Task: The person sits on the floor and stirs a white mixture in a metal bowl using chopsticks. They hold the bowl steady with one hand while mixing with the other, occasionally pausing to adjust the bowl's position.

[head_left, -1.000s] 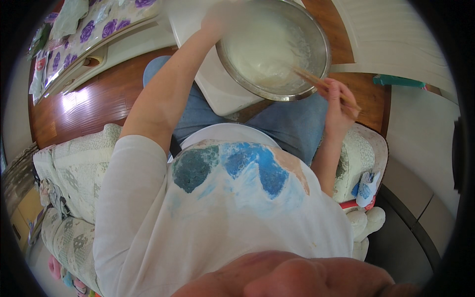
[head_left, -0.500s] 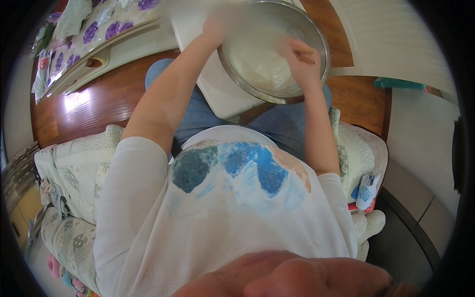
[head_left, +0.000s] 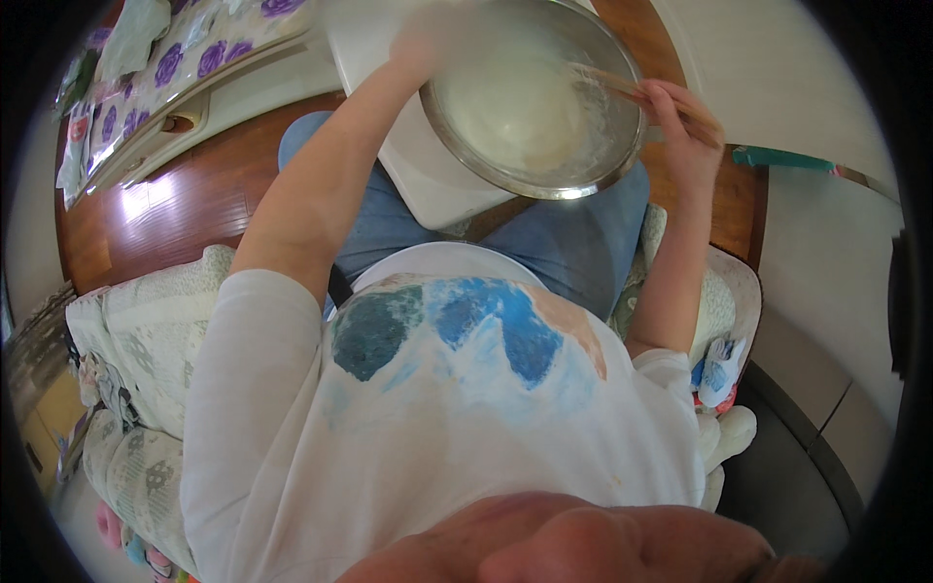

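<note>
A wide stainless steel bowl is on the far side of my lap, partly over a white board or stool top. Inside lies a pale, creamy batter-like mixture, with whitish smears on the wall. My right hand is closed around wooden chopsticks at the bowl's right rim. Their tips reach in over the mixture. At the upper left rim is my left hand; a hazy smear covers its fingers, so its grip is hidden. The same haze veils the bowl's far part.
A table with a purple-flowered cover and plastic bags stands far left. Quilted seat covers lie on both sides of me. White furniture curves along the right, with a green object beneath it.
My right hand has moved right, from over the mixture to outside the rim, and the chopsticks now show plainly. The mixture's surface looks smoother. My left hand stays near the rim.
</note>
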The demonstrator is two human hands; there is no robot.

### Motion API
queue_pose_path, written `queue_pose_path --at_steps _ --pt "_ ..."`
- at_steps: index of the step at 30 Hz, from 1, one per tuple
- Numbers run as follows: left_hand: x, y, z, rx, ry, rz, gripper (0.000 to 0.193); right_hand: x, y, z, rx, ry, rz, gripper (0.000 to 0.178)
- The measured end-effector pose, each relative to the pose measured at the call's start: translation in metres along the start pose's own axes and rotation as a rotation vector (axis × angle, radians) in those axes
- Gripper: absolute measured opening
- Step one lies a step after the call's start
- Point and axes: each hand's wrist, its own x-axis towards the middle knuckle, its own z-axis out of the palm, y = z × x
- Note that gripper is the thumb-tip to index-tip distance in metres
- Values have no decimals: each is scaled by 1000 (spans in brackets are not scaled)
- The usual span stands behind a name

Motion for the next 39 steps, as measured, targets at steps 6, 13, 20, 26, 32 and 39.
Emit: queue_pose_path --at_steps 6,13,20,26,32,39 --pt "-2 0 -2 -21 2 14 51 -10 4 -22 -228 -190 248 15" --pt "-1 6 -2 38 -38 20 50 -24 8 9 158 -295 364 18" --pt "1 0 -1 29 -2 7 50 -1 5 2 65 55 190 16" --pt "-1 -3 0 19 12 12 49 -21 -10 -19 -181 -23 261 17" --pt "0 5 -1 52 -8 -47 50 -34 -5 6 10 -58 413 18" --pt "-1 5 -1 27 -10 -59 50 -23 -24 -11 -99 31 279 19"
